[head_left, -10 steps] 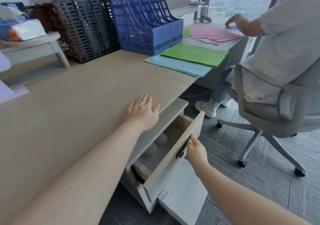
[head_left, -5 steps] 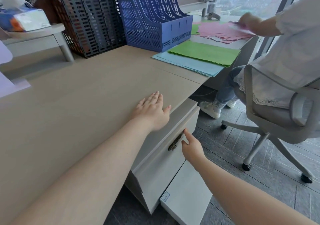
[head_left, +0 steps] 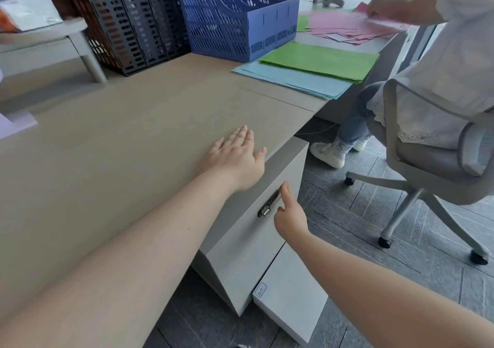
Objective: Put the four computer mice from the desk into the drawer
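grey drawer (head_left: pixel 248 230) shut, label (head_left: pixel 260 289) unreadable; left hand (head_left: pixel 235 157) flat, right hand (head_left: pixel 290 215) loosely open

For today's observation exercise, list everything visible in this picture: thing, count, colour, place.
desk: one, beige, left and centre
drawer: one, grey, closed, under desk edge
lock: one, metallic, on drawer front
blue file rack: one, back of desk
black file racks: several, left of blue one
green sheets: a stack, on light blue sheets
pink sheets: scattered, far right
office chair: one, grey, right, another person seated
left hand: flat on desk
right hand: at drawer front
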A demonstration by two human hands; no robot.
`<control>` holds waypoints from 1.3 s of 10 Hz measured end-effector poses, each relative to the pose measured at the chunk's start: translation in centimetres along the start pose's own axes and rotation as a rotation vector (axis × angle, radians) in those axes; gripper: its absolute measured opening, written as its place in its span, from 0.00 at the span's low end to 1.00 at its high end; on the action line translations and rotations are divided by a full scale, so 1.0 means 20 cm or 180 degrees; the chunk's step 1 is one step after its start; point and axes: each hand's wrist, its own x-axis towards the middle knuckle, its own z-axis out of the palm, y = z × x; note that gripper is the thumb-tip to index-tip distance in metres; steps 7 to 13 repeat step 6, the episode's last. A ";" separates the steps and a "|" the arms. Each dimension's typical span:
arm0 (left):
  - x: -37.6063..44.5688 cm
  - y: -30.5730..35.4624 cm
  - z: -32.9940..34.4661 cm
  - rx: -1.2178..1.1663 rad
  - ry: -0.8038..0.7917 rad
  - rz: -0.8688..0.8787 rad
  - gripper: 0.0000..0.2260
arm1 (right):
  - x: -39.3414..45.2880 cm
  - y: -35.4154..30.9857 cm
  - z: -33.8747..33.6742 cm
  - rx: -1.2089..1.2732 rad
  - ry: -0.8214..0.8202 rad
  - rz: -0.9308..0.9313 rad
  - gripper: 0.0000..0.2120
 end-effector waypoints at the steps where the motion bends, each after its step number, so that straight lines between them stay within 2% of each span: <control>1: 0.00 0.01 0.00 0.0004 -0.0028 -0.0008 0.27 | 0.01 0.02 -0.01 -0.0237 -0.0096 -0.0065 0.37; 3: 0.00 0.00 0.00 -0.0007 0.0020 0.0011 0.27 | 0.02 0.02 -0.06 -0.1028 -0.0360 -0.0146 0.39; 4: -0.01 0.00 -0.01 -0.0022 -0.0007 0.0004 0.27 | 0.02 -0.02 -0.09 -0.1208 -0.0511 0.0045 0.35; 6: -0.01 0.01 0.00 -0.0122 0.0092 0.0026 0.26 | -0.10 -0.01 -0.44 -0.2165 -0.1585 0.0315 0.22; 13: -0.01 0.01 0.00 -0.0122 0.0092 0.0026 0.26 | -0.10 -0.01 -0.44 -0.2165 -0.1585 0.0315 0.22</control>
